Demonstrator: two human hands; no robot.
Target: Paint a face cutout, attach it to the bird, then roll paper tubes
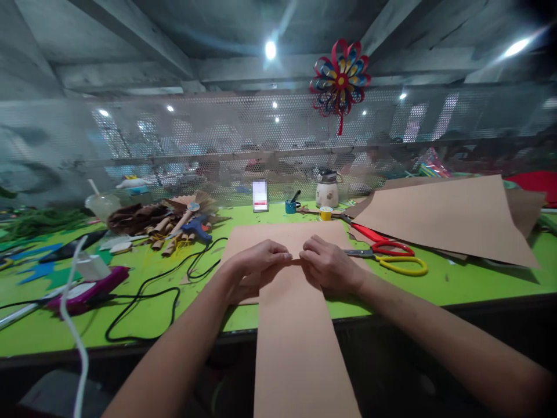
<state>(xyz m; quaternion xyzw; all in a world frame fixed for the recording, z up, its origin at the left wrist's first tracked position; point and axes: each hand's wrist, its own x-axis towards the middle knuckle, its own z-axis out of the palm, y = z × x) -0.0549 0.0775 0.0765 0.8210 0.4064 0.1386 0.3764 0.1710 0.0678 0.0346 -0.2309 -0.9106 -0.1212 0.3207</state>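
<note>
A long strip of brown kraft paper (296,337) runs from the table's front edge toward me and hangs over it. Its far end is pinched between the fingers of my left hand (263,257) and my right hand (328,264), which are close together. Beneath them a wider brown sheet (261,232) lies on the tabletop. Just beyond my right hand rest scissors (400,257) with one red and one yellow handle loop, their blades pointing toward the hand. My palms and the paper hide part of the pinched edge.
The green table (209,316) carries a stack of brown sheets (439,215) at right. Left are a blue glue gun (198,228), black cable and a purple power strip (89,290). Behind stand a phone (260,195), a teal cup (291,206), a yellow spool (325,214) and a jug (327,191).
</note>
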